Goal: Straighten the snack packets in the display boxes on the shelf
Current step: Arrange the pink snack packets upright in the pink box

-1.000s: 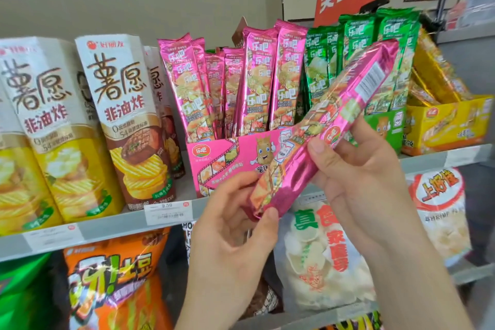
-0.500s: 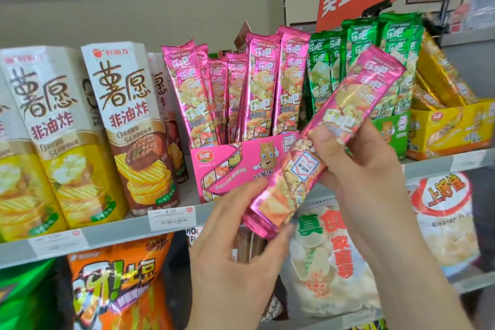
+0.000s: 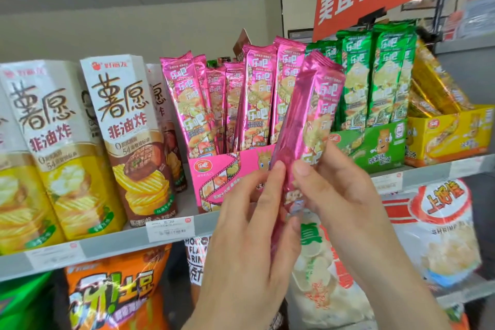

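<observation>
Head view shows us holding one pink packet (image 3: 308, 120) in front of the pink display box (image 3: 214, 179) on the shelf (image 3: 120, 246), out of its row. Our left hand (image 3: 249, 246) and right hand (image 3: 341, 195) both have their grip clamped on its lower end, thumbs and fingers pinching the foil. We judge the slick wrapper could slide free and a hard squeeze could crush the contents. Careless pushing could topple the leaning packets (image 3: 184, 104) or land it among the green packets (image 3: 375, 80).

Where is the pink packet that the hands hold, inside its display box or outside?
Outside. Left hand and right hand hold the pink packet in front of the pink display box, almost upright.
</observation>
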`<control>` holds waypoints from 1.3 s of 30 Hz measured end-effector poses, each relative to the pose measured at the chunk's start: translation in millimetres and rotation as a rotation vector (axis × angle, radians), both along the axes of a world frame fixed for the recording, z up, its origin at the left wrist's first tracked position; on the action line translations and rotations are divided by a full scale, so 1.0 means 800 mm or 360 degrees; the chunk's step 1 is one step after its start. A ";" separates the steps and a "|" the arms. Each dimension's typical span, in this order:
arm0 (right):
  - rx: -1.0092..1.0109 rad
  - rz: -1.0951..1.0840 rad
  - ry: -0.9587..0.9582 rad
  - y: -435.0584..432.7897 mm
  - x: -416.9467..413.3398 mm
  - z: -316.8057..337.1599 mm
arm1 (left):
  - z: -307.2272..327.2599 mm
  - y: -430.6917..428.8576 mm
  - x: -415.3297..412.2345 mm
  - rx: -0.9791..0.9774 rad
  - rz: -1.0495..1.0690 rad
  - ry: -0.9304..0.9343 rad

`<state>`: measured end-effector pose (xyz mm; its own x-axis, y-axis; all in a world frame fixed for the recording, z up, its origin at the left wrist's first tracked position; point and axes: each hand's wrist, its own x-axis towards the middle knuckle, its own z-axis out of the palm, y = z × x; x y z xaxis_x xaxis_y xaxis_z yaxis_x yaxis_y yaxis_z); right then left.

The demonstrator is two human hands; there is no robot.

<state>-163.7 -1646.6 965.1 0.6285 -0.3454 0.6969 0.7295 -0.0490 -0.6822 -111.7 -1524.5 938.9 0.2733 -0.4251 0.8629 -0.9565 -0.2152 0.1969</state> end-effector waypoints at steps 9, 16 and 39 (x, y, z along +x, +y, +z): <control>-0.0160 -0.0045 0.0057 -0.002 -0.003 -0.007 | 0.029 0.001 0.003 -0.0433 -0.0212 0.0328; -0.0607 -0.0383 0.0094 0.010 0.001 -0.021 | 0.050 -0.006 0.012 -0.0559 -0.0724 0.0895; -0.0163 -0.0057 0.0291 0.039 -0.003 -0.052 | 0.126 -0.007 0.052 -0.1270 -0.0814 0.1441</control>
